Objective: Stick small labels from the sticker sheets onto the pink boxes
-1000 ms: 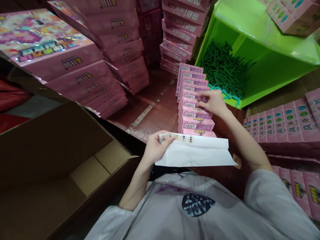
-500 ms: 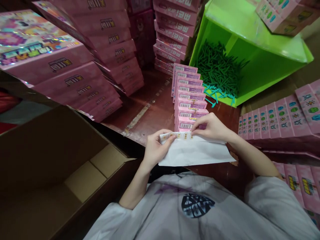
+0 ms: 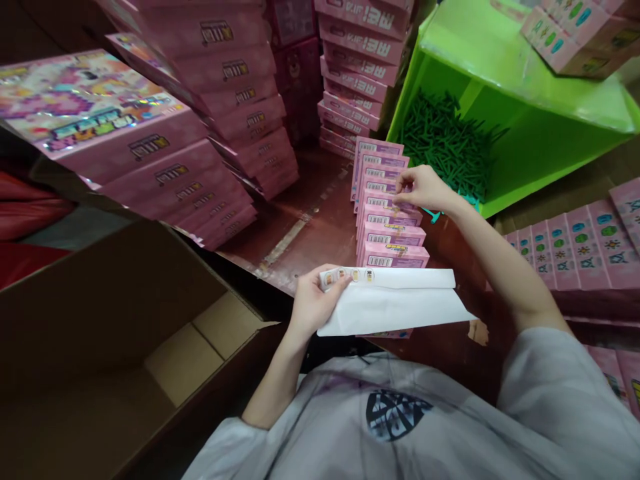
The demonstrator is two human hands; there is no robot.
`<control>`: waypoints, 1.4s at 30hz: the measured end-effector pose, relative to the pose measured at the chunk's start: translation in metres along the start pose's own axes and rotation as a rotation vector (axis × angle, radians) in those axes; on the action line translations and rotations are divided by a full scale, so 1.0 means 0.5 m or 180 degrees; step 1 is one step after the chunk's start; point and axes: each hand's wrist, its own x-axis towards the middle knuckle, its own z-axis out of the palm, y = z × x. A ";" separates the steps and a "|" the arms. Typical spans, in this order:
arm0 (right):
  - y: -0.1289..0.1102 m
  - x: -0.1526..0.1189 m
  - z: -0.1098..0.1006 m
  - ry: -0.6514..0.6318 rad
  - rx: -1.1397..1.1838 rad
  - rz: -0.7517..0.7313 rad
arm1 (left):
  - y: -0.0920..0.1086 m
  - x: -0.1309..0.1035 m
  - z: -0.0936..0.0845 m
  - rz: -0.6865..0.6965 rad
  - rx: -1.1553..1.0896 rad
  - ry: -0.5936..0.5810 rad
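Only at one end do the thumb and fingers of the left hand [image 3: 316, 301] pinch a thin, smooth white sticker sheet [image 3: 395, 310], whose free side could crease; ahead, the right hand [image 3: 425, 188] curls its fingertips over a stepped row of pink boxes [image 3: 395, 257], which a nudge could skew, though whether it holds anything cannot be told; beyond it, spindly green pieces [image 3: 443, 140] heap inside a glossy green bin [image 3: 545, 157]

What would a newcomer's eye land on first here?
Probably the bright green open box at upper right, heaped with thin dark green pieces. Next, the white paper sheet with round stickers in the left hand, low centre, and the pink barcoded boxes lined up beyond it, by the right hand.
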 end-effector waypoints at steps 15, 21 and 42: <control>0.011 0.000 0.018 0.0471 -0.0924 -0.0350 | -0.022 0.002 -0.001 0.0033 -0.0053 -0.0034; -0.130 -0.125 0.033 -0.0381 0.0215 -0.1052 | -0.012 -0.003 0.003 0.0111 0.0010 -0.0010; -0.154 -0.208 0.103 -0.0049 0.0222 -0.1677 | 0.010 0.012 0.018 0.0208 -0.0085 0.0038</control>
